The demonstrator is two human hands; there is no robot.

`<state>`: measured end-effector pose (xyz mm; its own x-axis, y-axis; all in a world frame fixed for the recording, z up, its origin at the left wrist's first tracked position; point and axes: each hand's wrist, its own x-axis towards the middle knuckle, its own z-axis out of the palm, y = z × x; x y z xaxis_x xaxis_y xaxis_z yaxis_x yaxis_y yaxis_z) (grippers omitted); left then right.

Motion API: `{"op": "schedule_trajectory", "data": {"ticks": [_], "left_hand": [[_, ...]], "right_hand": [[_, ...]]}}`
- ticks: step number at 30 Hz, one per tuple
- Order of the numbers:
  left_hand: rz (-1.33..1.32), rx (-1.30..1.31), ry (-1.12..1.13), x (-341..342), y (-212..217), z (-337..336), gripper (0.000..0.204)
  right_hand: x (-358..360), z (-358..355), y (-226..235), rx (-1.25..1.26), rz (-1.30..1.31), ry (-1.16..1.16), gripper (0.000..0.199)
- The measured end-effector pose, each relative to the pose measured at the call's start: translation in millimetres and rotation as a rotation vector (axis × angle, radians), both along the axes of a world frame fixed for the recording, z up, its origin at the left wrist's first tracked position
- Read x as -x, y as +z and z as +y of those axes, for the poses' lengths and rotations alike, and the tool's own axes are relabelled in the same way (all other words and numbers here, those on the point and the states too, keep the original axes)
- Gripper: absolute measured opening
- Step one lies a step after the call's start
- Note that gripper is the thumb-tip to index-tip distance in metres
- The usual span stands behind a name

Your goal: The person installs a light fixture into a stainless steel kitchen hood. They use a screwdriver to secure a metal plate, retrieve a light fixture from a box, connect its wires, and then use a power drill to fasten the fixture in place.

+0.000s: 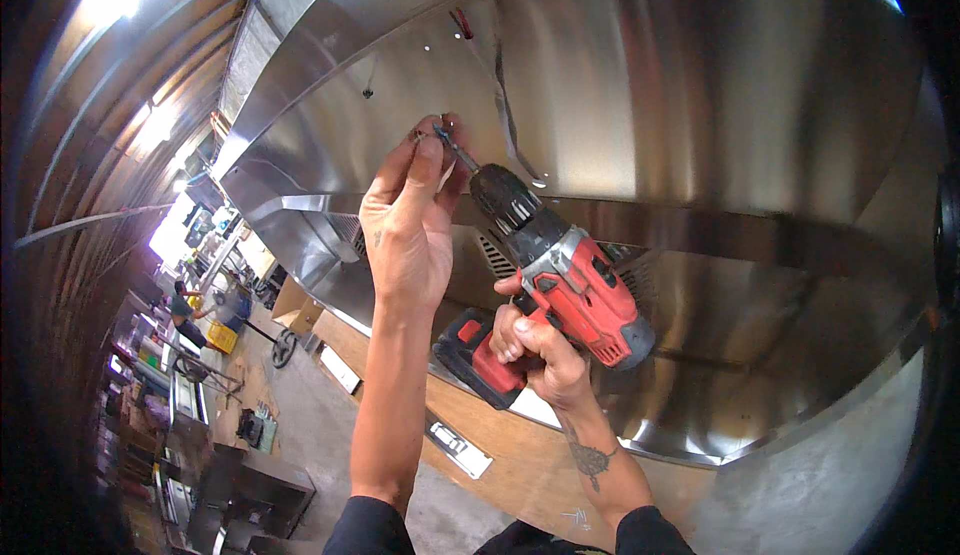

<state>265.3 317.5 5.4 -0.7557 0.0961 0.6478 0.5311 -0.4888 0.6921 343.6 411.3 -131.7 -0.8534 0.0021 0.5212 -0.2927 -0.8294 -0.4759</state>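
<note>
My right hand [535, 350] is wrapped round the handle of a red and black cordless drill [585, 300], tilted so its chuck points up and to the left. A thin driver bit [461, 153] runs from the chuck to the fingertips of my left hand [412, 220]. Those fingers are pinched together at the bit's tip, around a small piece, perhaps a screw, too small to make out. Behind them rises the brushed stainless steel panel [580, 85] of a large hood-like enclosure. I cannot tell whether the tip touches the panel.
Red and dark wires [461, 24] poke from the panel, with a loose grey strip [505, 105] hanging beside them. Below the enclosure lies a wooden board [540, 465] with a white-framed metal part [458, 447] on it. A person [186, 315] stands far left near a yellow bin [222, 337].
</note>
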Motion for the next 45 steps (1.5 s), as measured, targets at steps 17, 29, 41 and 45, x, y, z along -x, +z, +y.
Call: {"op": "schedule_trajectory", "data": {"ticks": [17,29,41,45], "left_hand": [[0.273,0.093,0.054,-9.0,-8.9,34.1,0.027],[0.407,0.092,0.072,-5.0,-23.6,56.2,0.03],[0.334,0.181,-0.277,5.0,-51.5,35.5,0.048],[0.335,0.189,-0.367,8.5,-20.2,29.1,0.054]], "right_hand": [[25.6,-9.3,-27.9,0.048,0.131,-0.102,0.049],[45.3,-6.1,-43.5,0.141,0.255,-0.068,0.03],[67.4,2.7,-57.1,-0.011,0.459,-0.255,0.012],[77.7,-1.0,-26.3,-0.074,0.499,-0.298,0.011]]}}
